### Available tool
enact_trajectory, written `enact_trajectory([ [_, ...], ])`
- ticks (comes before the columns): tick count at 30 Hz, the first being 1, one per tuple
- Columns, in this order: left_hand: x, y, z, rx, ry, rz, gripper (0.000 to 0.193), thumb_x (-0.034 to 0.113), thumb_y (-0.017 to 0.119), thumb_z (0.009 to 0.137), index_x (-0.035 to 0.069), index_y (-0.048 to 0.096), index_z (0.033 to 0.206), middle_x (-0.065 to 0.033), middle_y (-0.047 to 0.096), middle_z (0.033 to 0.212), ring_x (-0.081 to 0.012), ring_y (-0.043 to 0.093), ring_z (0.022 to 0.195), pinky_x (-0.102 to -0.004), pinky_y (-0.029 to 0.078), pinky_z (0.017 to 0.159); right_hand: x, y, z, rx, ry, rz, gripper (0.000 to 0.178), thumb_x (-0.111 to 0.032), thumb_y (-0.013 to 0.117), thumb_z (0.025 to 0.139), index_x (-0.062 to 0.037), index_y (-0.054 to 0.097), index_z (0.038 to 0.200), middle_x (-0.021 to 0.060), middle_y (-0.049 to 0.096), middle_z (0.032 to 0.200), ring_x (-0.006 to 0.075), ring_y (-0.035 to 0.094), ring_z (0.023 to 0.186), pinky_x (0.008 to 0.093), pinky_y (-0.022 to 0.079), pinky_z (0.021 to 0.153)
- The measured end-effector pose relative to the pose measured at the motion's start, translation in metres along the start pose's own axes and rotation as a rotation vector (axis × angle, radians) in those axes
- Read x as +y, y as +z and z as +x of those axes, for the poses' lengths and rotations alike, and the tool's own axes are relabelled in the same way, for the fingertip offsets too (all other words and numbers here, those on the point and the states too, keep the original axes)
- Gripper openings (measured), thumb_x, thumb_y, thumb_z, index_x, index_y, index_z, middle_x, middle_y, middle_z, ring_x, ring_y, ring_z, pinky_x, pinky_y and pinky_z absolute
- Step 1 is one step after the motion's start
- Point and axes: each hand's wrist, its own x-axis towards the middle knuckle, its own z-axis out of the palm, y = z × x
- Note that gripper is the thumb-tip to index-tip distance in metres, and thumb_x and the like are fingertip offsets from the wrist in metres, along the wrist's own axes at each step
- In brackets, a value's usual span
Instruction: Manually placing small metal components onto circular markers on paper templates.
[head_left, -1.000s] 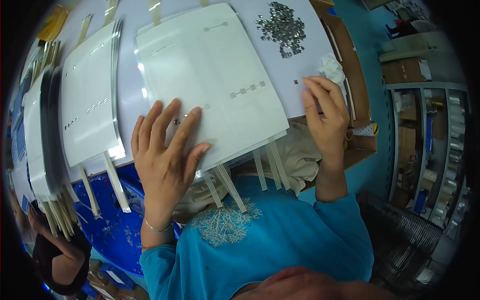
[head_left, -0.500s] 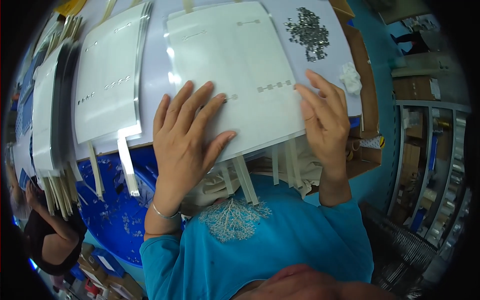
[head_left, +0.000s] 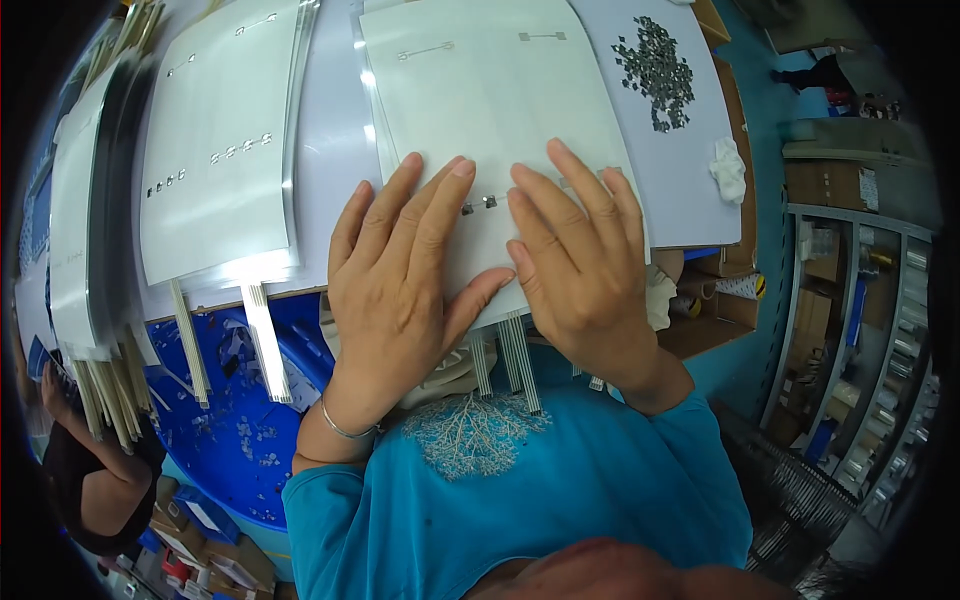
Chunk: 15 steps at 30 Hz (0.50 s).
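On the table before me lies a stack of white film sheets [head_left: 490, 95], with flat striped ribbon tails [head_left: 515, 365] hanging over the near edge toward my shirt. My left hand [head_left: 400, 275] rests on the sheet's lower left, its fingers stretched out and apart. Close beside it, my right hand [head_left: 585, 265] lies over the lower right part, fingers spread. Between the two hands show small dark metal pieces [head_left: 487, 202] on the row of pads; the right fingers hide much of that row. A loose pile of small metal pieces [head_left: 655, 75] sits beyond the sheet's right edge.
Another stack of similar white sheets [head_left: 220, 150] lies to the left, and a thicker stack [head_left: 85, 210] beyond it. Below the table edge is a blue tub [head_left: 220, 430] with scraps. A crumpled white wad [head_left: 728, 170] lies at right. A co-worker's arm [head_left: 95, 435] shows far left.
My right hand has moved left from the sheet's right edge onto its lower part, its fingers spreading. My left hand stays flat on the sheet. The view has shifted slightly.
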Motion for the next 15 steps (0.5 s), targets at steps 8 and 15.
enact_trajectory([
  [8, 0.001, -0.001, 0.001, -0.044, -0.003, 0.018, 0.085, 0.049, 0.083, 0.09, 0.012, 0.054, 0.161, -0.0072, 0.067, 0.152, -0.0334, 0.057, 0.146, -0.0529, 0.04, 0.123, 0.026, 0.003, -0.014, 0.201, 0.179, 0.288, 0.03, 0.0, 0.072, 0.099, 0.0025, 0.078, 0.128, 0.0212, 0.07, 0.142, 0.0387, 0.066, 0.135, 0.0453, 0.053, 0.112],
  [15, 0.01, -0.008, 0.013, -0.117, 0.031, 0.16, 0.066, 0.057, 0.076, 0.093, 0.028, 0.068, 0.151, -0.0074, 0.066, 0.145, -0.036, 0.058, 0.139, -0.0558, 0.04, 0.121, 0.039, 0.009, -0.015, 0.155, 0.025, 0.223, 0.03, -0.002, 0.076, 0.096, 0.0005, 0.078, 0.127, 0.0157, 0.072, 0.137, 0.0344, 0.068, 0.123, 0.0463, 0.053, 0.105],
])
